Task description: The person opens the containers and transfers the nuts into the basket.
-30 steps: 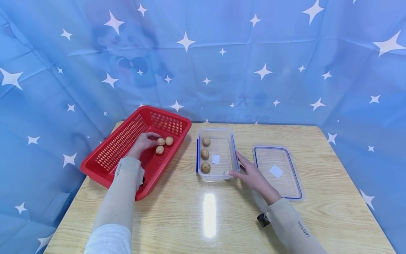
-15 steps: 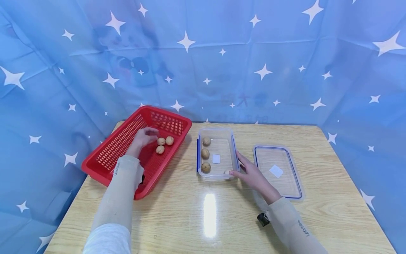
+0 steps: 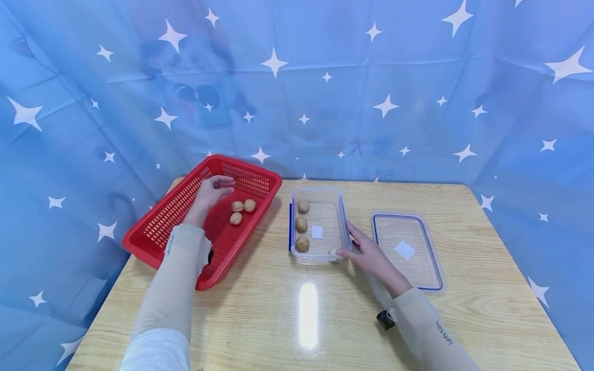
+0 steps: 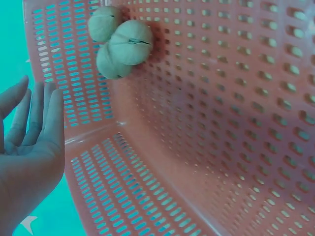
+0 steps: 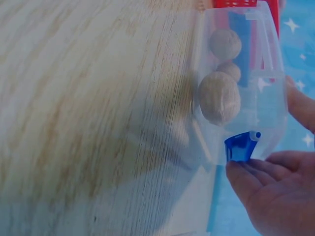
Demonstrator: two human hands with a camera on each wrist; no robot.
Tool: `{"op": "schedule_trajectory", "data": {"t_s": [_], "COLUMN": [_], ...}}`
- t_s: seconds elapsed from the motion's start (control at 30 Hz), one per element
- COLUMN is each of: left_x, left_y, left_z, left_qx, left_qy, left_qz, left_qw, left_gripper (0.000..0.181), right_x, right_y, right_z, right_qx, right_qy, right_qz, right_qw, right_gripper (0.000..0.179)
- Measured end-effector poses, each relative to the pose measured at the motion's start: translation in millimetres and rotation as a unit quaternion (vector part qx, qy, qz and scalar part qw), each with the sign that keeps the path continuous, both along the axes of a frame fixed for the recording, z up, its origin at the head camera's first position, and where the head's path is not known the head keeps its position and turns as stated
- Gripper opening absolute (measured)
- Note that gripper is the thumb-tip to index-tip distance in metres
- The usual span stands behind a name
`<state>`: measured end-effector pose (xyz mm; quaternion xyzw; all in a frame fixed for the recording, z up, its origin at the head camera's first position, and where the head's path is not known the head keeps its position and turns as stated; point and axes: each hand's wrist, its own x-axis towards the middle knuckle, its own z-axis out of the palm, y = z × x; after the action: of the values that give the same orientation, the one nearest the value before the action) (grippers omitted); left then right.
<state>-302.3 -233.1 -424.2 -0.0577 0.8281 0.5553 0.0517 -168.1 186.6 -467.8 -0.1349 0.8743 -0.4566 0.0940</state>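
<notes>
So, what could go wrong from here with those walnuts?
The three loose walnuts in the red basket could roll aside if the left hand, which holds nothing, reaches for them. The clear box might slide or tip if the right hand, touching it, pushes too hard. With the lid off, tipping could spill the walnuts inside it.

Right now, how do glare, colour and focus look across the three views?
Head: clear overall, with a bright white glare strip on the wooden table and a soft shadow beside the red basket; left wrist: strong colour cast, making the basket salmon and the left hand bluish; right wrist: hazy and soft, the walnuts inside the clear box lacking crisp detail.
</notes>
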Motion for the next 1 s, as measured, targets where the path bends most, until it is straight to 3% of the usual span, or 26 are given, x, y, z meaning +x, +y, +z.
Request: {"op": "schedule_trajectory", "data": {"t_s": [0.67, 0.8, 1.0], "left_x": [7.5, 10.7, 17.3], "left_y": [21.4, 27.5, 36.5], "left_z": [30.8, 38.2, 51.4], "left_qx": [0.01, -0.014, -0.024], "left_qy": [0.067, 0.078, 0.103], "left_qz": [-0.027, -0.034, -0.069], "left_qw": [0.9973, 0.9963, 0.992], "left_gripper": [0.041, 0.044, 0.044], "right_x": [-0.4, -0.2, -0.8], "right_y": [0.2, -0.4, -0.5], "right_z": [0.1, -0.2, -1.0], "right_qx": [0.003, 0.002, -0.003], "right_qy": [-0.002, -0.01, -0.02], "right_qz": [0.002, 0.0, -0.003], "right_qw": [1.0, 0.9999, 0.9998], "right_gripper": [0.088, 0.087, 0.09]}}
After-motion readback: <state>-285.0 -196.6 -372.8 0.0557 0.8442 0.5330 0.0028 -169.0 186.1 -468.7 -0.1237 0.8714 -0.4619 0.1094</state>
